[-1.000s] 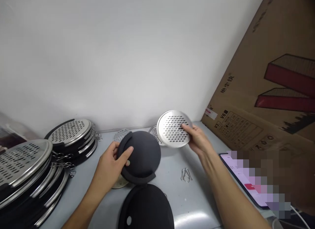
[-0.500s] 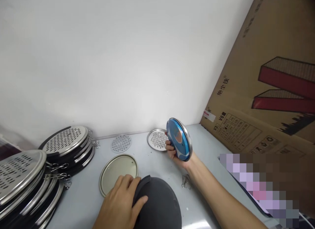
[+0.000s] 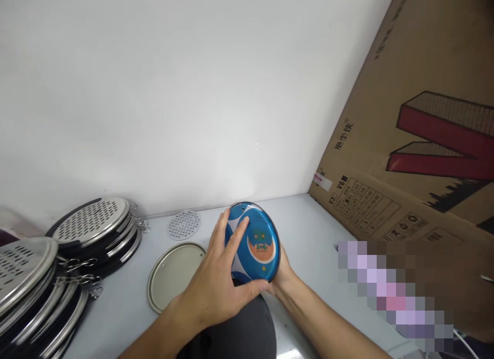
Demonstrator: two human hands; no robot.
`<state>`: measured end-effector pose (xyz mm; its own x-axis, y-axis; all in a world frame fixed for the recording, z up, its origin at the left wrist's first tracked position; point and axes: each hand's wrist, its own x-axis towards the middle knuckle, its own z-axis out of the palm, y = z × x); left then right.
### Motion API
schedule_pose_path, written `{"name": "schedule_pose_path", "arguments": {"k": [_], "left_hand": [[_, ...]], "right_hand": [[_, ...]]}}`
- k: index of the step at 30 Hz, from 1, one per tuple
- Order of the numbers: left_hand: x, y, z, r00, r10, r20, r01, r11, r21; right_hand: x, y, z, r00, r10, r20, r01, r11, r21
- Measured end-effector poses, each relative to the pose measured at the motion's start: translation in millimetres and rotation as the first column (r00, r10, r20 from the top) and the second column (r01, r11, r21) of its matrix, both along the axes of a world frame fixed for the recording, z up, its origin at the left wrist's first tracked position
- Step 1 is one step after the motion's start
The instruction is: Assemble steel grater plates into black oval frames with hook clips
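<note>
A round tin lid (image 3: 257, 245) with a blue cartoon print and a thin metal rim is tilted up between my two hands. My left hand (image 3: 216, 281) lies on its printed face, fingers spread over the left side and thumb along the lower edge. From behind, my right hand (image 3: 283, 274) supports the lid's right side; most of its fingers are hidden. Below is a black round disc (image 3: 247, 328), partly covered by my left hand. To the left, a beige-green round lid (image 3: 173, 276) lies flat on the table, and behind that a flat perforated disc (image 3: 184, 225).
At left stand two stacks of round perforated metal pieces, a rear stack (image 3: 92, 220) and a nearer stack (image 3: 23, 266), with wire clips on their sides. A large printed cardboard box (image 3: 386, 204) leans at right. A white wall (image 3: 231, 91) rises behind the table.
My left hand has moved up from the black disc onto the blue lid. My right hand has brought the lid left and turned its printed face toward me. The perforated dish behind is now hidden.
</note>
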<state>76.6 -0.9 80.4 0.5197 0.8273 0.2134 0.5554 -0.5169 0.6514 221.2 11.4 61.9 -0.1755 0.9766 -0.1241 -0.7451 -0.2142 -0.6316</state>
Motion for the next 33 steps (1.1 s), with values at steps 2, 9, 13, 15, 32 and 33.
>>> {"name": "schedule_pose_path", "arguments": {"k": [2, 9, 13, 15, 32, 33], "left_hand": [[-3.9, -3.0, -1.3, 1.0, -0.004, -0.01, 0.004, 1.0, 0.005], [-5.6, -12.7, -7.0, 0.994, 0.06, 0.089, -0.06, 0.998, -0.007], [-9.3, -10.8, -10.5, 0.989, 0.061, 0.137, -0.064, 0.998, 0.016], [-10.7, -7.7, -13.4, 0.981, 0.054, 0.186, -0.061, 0.998, 0.032], [-112.3, 76.2, -17.0, 0.638, 0.584, 0.503, -0.349, 0.801, -0.487], [-121.4, 76.2, -17.9, 0.667, 0.574, 0.474, -0.367, 0.807, -0.462]], "right_hand": [[1.5, -6.5, 8.6, 0.994, 0.075, -0.074, -0.08, 0.994, -0.069], [6.2, -12.7, 8.6, 0.974, 0.205, -0.096, -0.206, 0.978, -0.007], [9.5, -9.8, 1.0, 0.971, 0.225, -0.076, -0.225, 0.974, 0.011], [8.5, -7.6, -0.8, 0.975, 0.203, -0.096, -0.203, 0.979, 0.002], [27.1, 26.4, -10.2, 0.997, 0.021, -0.074, -0.032, 0.987, -0.16], [31.3, 29.0, -11.0, 0.998, -0.024, -0.051, 0.015, 0.985, -0.174]]}}
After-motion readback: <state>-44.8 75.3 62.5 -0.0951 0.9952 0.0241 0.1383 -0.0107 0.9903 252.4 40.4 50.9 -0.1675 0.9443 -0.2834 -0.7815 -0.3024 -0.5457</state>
